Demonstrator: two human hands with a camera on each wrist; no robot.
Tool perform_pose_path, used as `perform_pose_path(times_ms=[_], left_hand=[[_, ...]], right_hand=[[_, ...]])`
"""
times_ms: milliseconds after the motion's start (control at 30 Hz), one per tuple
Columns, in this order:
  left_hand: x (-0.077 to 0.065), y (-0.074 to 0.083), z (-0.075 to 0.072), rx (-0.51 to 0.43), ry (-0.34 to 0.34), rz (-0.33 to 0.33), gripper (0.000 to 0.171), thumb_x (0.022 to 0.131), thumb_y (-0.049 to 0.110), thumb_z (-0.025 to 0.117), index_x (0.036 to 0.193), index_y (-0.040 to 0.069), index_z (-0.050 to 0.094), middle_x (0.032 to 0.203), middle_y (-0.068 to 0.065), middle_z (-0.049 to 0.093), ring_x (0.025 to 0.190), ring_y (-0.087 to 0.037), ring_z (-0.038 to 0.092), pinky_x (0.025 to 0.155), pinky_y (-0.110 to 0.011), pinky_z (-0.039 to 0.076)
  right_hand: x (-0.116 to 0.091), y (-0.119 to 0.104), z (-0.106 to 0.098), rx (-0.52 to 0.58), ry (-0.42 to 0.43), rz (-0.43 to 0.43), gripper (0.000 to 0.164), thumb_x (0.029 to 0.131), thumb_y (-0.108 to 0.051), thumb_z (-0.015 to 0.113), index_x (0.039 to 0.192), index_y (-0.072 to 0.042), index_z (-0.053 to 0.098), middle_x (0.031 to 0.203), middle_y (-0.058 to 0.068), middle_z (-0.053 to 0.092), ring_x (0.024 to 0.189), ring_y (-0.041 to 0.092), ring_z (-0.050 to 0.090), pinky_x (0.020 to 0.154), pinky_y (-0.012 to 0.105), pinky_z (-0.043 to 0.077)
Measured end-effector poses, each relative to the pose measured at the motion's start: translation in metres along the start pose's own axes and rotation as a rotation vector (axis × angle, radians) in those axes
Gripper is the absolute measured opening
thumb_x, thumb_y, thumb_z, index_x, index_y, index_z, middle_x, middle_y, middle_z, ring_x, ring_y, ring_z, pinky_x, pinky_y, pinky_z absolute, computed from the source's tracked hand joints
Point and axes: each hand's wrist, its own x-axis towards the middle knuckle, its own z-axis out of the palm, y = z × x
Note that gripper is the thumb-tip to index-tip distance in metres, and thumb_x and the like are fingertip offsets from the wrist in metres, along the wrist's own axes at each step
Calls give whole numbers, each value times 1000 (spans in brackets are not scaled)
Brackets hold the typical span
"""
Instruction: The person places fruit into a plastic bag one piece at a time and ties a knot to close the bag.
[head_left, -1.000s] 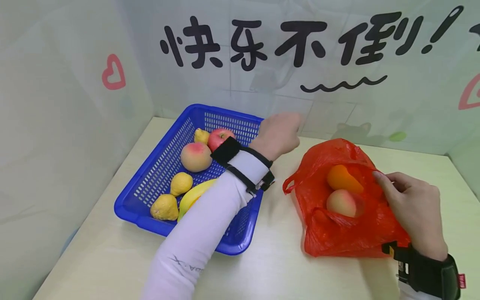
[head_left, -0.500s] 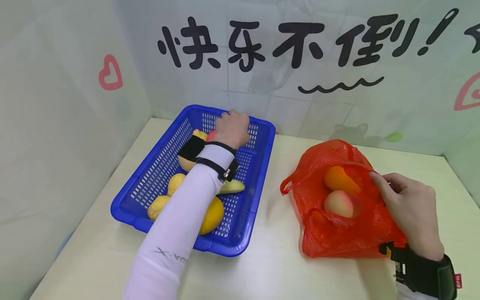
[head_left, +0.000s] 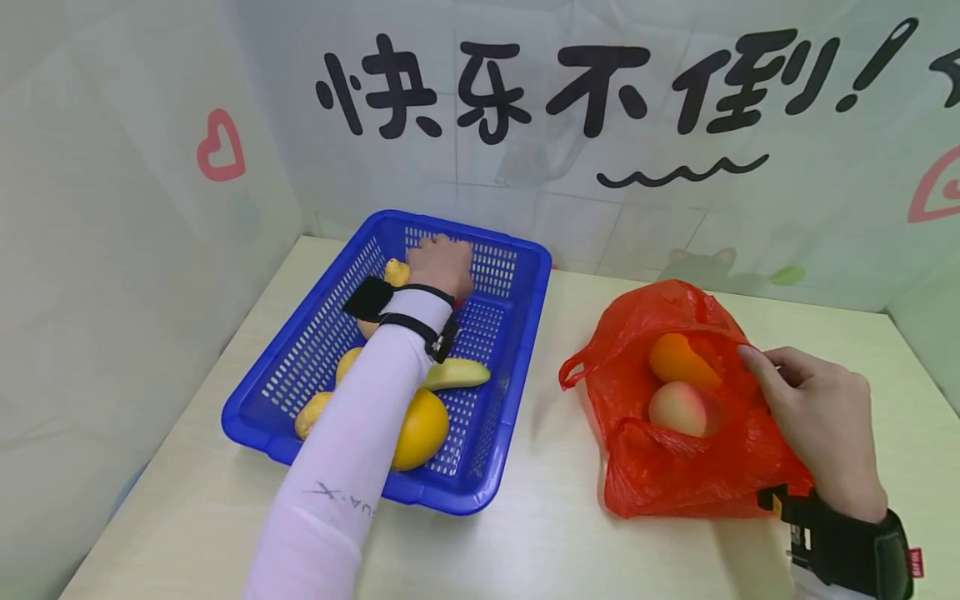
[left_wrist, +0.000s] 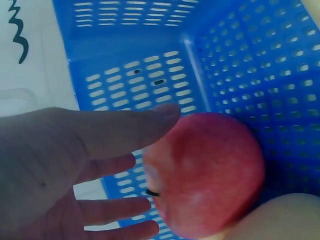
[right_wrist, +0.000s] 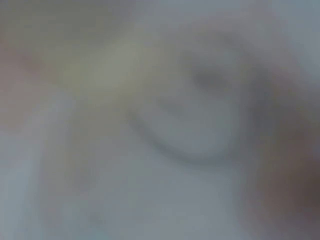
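Note:
Inside the blue plastic basket (head_left: 525, 350), my left hand (head_left: 442, 265) is at a red apple (left_wrist: 205, 175) near the far end. Seen from the left wrist, the thumb and fingers are fairly straight, spread at the apple's stem side, and the thumb tip reaches its edge. From the head view that hand and the sleeve cover most of the apple. My right hand (head_left: 825, 425) pinches the rim of a red plastic bag (head_left: 697, 475) between thumb and fingers. A peach (head_left: 678, 408) and an orange fruit (head_left: 678, 358) lie in the bag's mouth. The right wrist view is too blurred to read.
Also in the basket are a banana (head_left: 461, 373), a round yellow fruit (head_left: 423, 429), a lemon (head_left: 311, 412) and other fruit partly behind my sleeve. A printed backdrop (head_left: 525, 200) stands behind the light table (head_left: 540, 500).
My left hand has moved left and down, from the gap between basket and bag to the apple in the basket. The right hand keeps its pinch on the bag.

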Motion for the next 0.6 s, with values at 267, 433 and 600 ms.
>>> perform_pose_path(times_ms=[267,433,600], left_hand=[[-2,-6,7,-31,-25,2,34,100,17,50,132,9,57,137,-21,55,125,-40,50,106,-56,42],[-3,-8,8,-33,-13,14,40,102,19,46,140,10,50,142,-23,50,129,-43,47,106,-56,42],[-4,-9,11,-2,9,30,46,102,21,46,147,11,42,144,-26,46,129,-45,49,104,-55,46]], right_hand=[[-1,1,0,-1,-11,7,37,95,-33,64,99,2,74,78,21,71,58,-3,43,49,11,40],[0,2,0,3,-15,10,37,96,-33,64,101,3,74,80,23,71,58,-3,44,49,9,41],[0,1,-1,-2,-3,3,36,95,-33,64,99,2,74,78,22,70,58,-3,43,49,11,40]])
